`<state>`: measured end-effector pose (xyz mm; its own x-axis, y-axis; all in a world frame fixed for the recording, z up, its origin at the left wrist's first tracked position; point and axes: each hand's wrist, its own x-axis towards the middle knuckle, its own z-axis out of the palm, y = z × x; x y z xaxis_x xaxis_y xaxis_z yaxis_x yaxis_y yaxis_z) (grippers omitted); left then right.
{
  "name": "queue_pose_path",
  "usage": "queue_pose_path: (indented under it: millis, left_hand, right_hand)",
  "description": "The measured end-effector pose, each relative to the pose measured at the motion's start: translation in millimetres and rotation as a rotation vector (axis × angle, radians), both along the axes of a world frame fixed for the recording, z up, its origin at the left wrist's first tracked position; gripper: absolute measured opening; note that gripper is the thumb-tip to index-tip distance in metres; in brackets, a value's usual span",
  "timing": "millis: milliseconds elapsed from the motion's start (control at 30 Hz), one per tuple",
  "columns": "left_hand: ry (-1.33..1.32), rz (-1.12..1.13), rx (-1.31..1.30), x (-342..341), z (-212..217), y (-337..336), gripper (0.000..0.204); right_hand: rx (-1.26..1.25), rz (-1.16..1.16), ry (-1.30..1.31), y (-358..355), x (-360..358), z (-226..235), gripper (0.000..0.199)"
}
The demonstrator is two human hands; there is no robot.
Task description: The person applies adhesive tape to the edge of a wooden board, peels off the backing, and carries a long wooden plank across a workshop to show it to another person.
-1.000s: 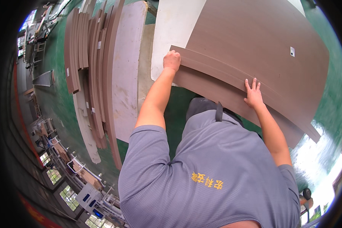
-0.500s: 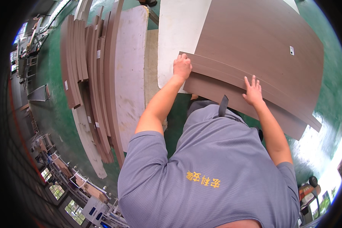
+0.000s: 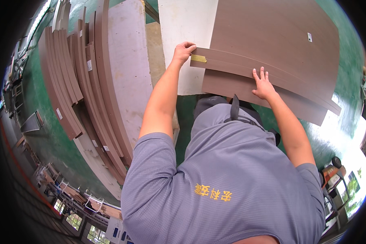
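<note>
One long brown strip [image 3: 232, 65]: lay across the near part of a brown panel [image 3: 272, 32] on a white worktop [image 3: 185, 24], with a short yellow band [image 3: 198, 58] at the left end. Was touched at the left corner by the left hand [image 3: 184, 51], fingers bent, pinch or mere contact impossible to tell; was touched midway by the right hand [image 3: 264, 87], fingers spread and released.

the view looks from the person's head steeply down, so the shirt [image 3: 219, 166] looms close, filling the lower middle. the left hand [image 3: 184, 51], the right hand [image 3: 264, 86] and the panel [image 3: 268, 36] lie farther off, in the upper half. the wide fisheye bows the boards [image 3: 53, 73] at left, catches distant windows [image 3: 73, 220] low left, and darkens at its rim.
</note>
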<state>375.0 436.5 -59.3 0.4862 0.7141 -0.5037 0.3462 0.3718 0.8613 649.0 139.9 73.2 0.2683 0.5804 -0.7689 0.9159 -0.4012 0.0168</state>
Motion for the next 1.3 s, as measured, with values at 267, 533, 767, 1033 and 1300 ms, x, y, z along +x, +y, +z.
queue_pose_path:
  millis: [267, 533, 767, 1033, 1300]
  left_hand:
    - [-0.042, 0.192, -0.004, 8, -9, -16, 0.017]
    - [-0.015, 0.19, -0.003, 11, -8, -15, 0.017]
    - [0.145, 0.172, -0.068, 14, -1, -7, 0.025]
    - [0.25, 0.031, -0.509, 19, 17, 24, 0.02]
    - [0.17, 0.008, -0.851, 19, -23, 37, 0.027]
  right_hand:
    - [-0.025, -0.004, 0.011, 0, 1, -7, 0.113]
    - [-0.05, -0.005, 0.017, 2, 4, -8, 0.114]
    - [-0.053, -0.02, 0.018, 3, 4, -7, 0.114]
    - [-0.065, -0.034, 0.019, 1, 5, -8, 0.114]
    - [-0.05, -0.018, 0.062, 5, 6, -1, 0.114]
